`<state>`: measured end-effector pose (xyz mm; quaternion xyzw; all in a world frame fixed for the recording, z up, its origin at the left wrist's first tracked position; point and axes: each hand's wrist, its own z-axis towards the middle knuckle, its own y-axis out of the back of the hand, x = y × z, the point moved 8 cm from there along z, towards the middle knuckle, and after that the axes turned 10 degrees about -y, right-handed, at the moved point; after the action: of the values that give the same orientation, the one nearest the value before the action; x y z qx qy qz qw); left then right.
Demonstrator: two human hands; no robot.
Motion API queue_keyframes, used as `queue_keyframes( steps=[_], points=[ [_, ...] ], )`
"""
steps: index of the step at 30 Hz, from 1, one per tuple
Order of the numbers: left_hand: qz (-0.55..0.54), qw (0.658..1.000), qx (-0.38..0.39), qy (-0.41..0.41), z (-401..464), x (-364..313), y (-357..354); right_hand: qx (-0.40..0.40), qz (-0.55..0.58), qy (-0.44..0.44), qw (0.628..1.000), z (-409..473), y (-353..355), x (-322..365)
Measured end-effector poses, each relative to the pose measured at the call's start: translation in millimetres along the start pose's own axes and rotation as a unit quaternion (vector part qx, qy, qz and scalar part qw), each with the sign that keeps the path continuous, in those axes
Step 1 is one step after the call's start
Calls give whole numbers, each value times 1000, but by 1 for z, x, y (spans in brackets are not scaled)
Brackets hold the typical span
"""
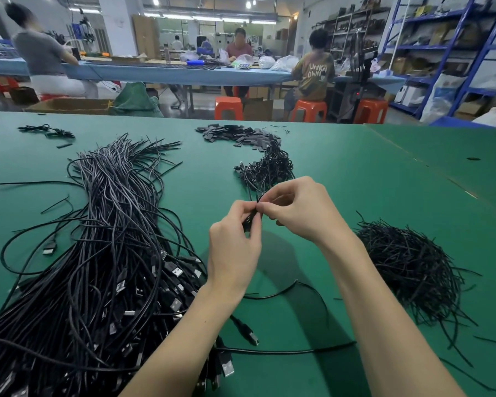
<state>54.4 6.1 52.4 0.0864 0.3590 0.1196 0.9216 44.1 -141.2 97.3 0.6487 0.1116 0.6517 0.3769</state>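
Across the near left of the green table (384,173) sprawls the cable heap (112,253), a mass of black leads; their strands fan away from the person, and their metal USB plugs crowd the near end. Well to the right of the cable heap lies a rounded pile of cut ties (413,262), thin, black and tangled. Beyond the heap's far right edge sits a smaller cluster of tied cables (267,167). Past that, farther from the heap, is a scatter of flat black pieces (235,133). A loose cable (284,351) runs rightward from the heap's near end, flat on the table.

Both hands are raised just right of the cable heap's middle, above the table. The left hand (232,253) is clenched, its fingers curled round the lower part of a small cable bundle (251,217). The right hand (301,213) pinches the bundle's upper end between thumb and fingertips, where a small loop shows. The cable bundle is short and narrow. Its long axis is tilted, rising from lower left at the left palm to upper right, with the top pointing away from the heap and toward the tied cluster
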Motion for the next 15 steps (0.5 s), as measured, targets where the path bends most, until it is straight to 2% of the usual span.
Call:
queue_keyframes(
  steps=[2,3,4,5,6,7,8,10,12,13,15],
  points=[
    [-8,1000,10,5,1,1,-2,-13,-56,31,998,1,-3,2],
    [-36,999,14,33,2,5,-4,-23,-74,45,996,1,-5,2],
    [-96,991,18,88,5,12,-7,-36,-84,61,994,0,-5,2],
    [-195,967,23,162,7,19,-13,-51,-88,79,992,-2,-5,3],
    [-315,919,28,236,6,23,-22,-62,-83,102,989,-3,-3,4],
    [-424,856,29,294,6,24,-29,-65,-67,129,987,-5,-2,5],
    [-493,803,29,334,5,24,-32,-61,-45,159,984,-7,-2,8],
    [-541,744,39,389,3,25,-32,-49,-18,209,977,-12,-3,15],
    [-550,724,34,415,1,29,-31,-51,13,208,977,-13,-5,17],
    [-546,729,21,411,2,30,-30,-54,40,185,981,-12,-6,15],
    [-510,773,0,377,7,32,-24,-46,125,102,986,-5,-9,7]
  ],
)
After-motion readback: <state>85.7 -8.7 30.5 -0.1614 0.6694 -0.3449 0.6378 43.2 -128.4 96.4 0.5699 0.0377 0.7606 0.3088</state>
